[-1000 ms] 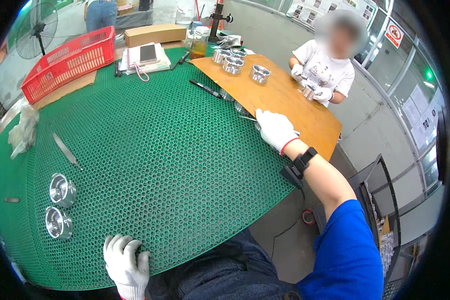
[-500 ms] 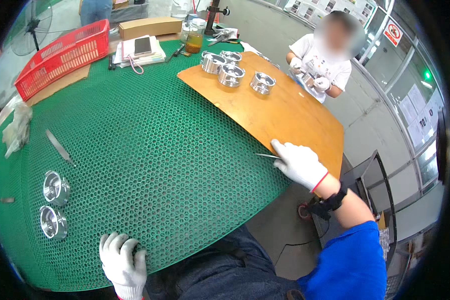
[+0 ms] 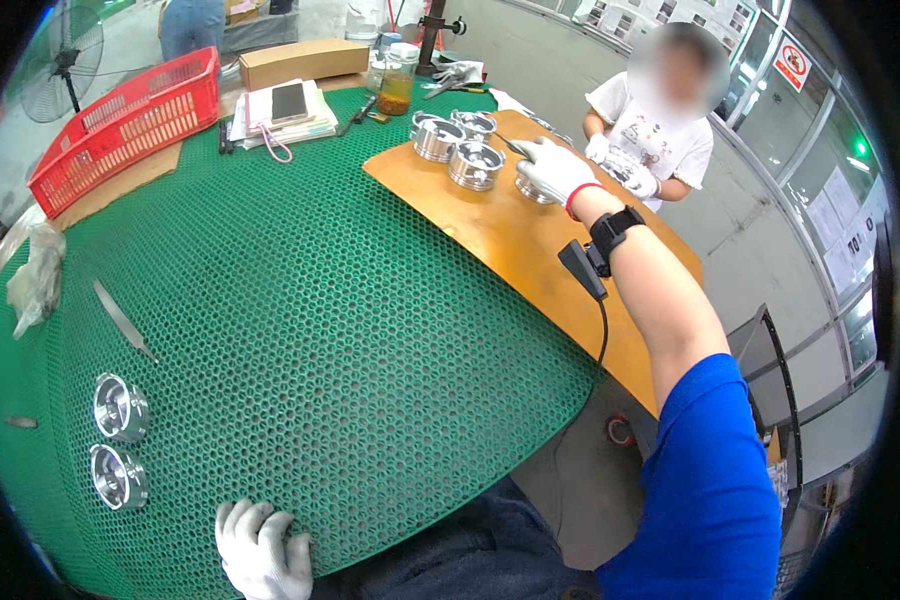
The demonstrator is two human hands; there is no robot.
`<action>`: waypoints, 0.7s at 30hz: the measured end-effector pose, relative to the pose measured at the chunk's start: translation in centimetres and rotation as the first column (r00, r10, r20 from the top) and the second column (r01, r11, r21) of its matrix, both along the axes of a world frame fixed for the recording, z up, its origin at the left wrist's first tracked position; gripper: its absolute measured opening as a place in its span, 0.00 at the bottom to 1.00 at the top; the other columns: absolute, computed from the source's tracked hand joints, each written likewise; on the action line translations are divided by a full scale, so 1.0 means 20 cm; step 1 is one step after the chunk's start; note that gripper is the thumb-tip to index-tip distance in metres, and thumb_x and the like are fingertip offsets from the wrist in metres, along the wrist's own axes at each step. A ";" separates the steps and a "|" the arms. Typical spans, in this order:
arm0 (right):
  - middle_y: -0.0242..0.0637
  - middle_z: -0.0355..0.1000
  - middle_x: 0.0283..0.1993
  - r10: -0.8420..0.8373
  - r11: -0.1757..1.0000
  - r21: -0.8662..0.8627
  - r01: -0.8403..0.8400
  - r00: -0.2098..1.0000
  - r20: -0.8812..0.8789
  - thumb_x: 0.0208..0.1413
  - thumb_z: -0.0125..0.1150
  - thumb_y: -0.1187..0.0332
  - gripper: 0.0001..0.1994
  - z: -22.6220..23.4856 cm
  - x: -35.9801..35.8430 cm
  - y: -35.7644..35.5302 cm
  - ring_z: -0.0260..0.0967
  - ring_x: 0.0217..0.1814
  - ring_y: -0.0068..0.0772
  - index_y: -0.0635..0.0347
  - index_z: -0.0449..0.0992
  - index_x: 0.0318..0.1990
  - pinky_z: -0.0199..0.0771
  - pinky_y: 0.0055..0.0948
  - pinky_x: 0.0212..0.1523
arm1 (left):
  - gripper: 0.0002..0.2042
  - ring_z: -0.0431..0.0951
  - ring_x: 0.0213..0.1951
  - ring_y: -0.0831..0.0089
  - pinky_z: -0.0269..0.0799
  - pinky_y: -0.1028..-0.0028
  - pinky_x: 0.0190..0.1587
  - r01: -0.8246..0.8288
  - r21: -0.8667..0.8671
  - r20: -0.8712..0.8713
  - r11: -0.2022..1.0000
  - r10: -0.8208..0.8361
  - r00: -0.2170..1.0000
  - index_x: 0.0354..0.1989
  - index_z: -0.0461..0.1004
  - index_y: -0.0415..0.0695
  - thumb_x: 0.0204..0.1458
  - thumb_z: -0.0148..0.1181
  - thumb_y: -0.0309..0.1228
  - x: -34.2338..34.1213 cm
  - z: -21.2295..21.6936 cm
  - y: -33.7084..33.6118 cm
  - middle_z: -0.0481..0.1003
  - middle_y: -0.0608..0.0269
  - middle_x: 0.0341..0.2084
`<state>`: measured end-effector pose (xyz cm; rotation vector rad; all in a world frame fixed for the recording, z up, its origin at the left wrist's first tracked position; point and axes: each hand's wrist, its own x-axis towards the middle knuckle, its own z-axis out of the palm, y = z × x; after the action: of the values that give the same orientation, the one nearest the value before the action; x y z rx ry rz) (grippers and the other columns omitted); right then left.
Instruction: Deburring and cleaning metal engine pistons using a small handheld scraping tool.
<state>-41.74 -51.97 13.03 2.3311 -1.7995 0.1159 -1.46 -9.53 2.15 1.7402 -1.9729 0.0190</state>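
- The right hand [image 3: 553,168], in a white glove, is stretched out to the upper middle of the frame, over the far end of the orange board [image 3: 530,250] that lies on the desk.
- Its fingers are closed round a thin dark tool [image 3: 511,146]; the tool's long axis runs from the hand up and to the left, with the free tip towards the cluster of metal parts.
- Under the palm sits a round metal part [image 3: 532,190], mostly hidden; the hand looks to be touching it, though I cannot tell for sure.
- Just left of it stand three more shiny round metal cups [image 3: 475,165], open side up, close together on the board.
- The left hand [image 3: 263,550], also gloved, rests flat with fingers spread on the near edge of the green honeycomb mat [image 3: 300,300] at the bottom of the frame, holding nothing.
- At lower left, two round metal pieces [image 3: 120,440] lie on the mat one above the other, with a slim blade-like tool [image 3: 122,320] above them, slanting from upper left to lower right.
- A red basket [image 3: 130,125] stands at upper left.
- Another person in a white shirt [image 3: 650,140] sits beyond the board at upper right.
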 end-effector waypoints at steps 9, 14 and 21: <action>0.50 0.62 0.71 0.061 0.995 0.074 -0.074 0.985 0.159 0.62 0.51 0.57 0.30 0.00 0.23 -0.22 0.64 0.70 0.50 0.34 0.59 0.73 0.65 0.40 0.68 | 0.12 0.75 0.50 0.49 0.68 0.46 0.61 -0.032 0.059 -0.001 0.998 0.032 0.999 0.44 0.77 0.43 0.53 0.65 0.33 0.01 0.00 -0.01 0.76 0.51 0.43; 0.42 0.67 0.68 0.159 0.983 0.092 -0.161 0.987 0.033 0.37 0.66 0.71 0.49 0.01 0.27 -0.38 0.70 0.64 0.49 0.28 0.58 0.73 0.75 0.41 0.58 | 0.12 0.76 0.50 0.49 0.68 0.46 0.61 -0.039 0.076 -0.008 0.996 0.039 0.999 0.44 0.77 0.43 0.52 0.66 0.32 0.00 0.00 -0.03 0.76 0.52 0.43; 0.46 0.77 0.54 0.088 0.960 0.273 -0.070 0.995 -0.056 0.49 0.60 0.68 0.27 0.03 0.32 -0.44 0.76 0.55 0.49 0.48 0.73 0.61 0.76 0.42 0.53 | 0.12 0.76 0.50 0.49 0.69 0.47 0.61 -0.071 0.090 0.007 0.993 0.071 0.997 0.43 0.77 0.43 0.51 0.66 0.30 0.00 0.01 -0.01 0.76 0.52 0.43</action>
<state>-35.37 -60.72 13.70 2.5562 -1.7880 -0.2097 -1.55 -9.71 2.31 1.8685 -1.9407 -0.0436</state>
